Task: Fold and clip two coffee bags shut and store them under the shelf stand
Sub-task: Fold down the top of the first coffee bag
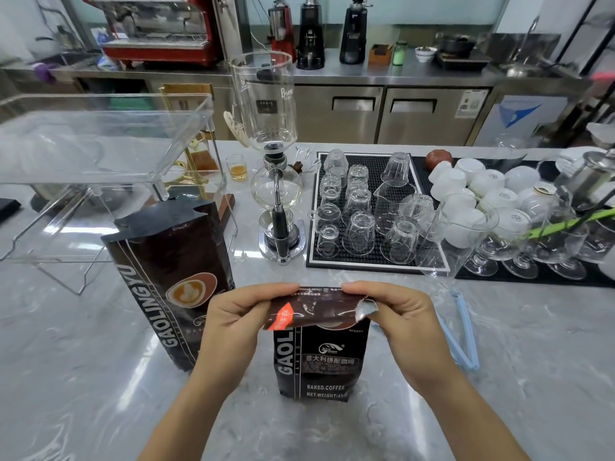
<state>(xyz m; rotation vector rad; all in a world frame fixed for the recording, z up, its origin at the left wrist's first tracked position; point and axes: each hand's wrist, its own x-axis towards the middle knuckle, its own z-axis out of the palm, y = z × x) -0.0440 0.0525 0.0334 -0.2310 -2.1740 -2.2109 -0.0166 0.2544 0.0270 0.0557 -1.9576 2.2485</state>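
Observation:
A dark coffee bag stands upright on the marble counter right in front of me. Its top is bent over toward me. My left hand pinches the left end of that fold and my right hand pinches the right end. A second, taller coffee bag stands to the left with its top open and unfolded. A light blue bag clip lies on the counter just right of my right hand. The clear acrylic shelf stand on thin wire legs rises at the left.
A glass siphon coffee maker stands behind the bags. A black mat with several upturned glasses is at the right, with white cups and stemmed glasses beyond. Marble counter stretches in front and to the left.

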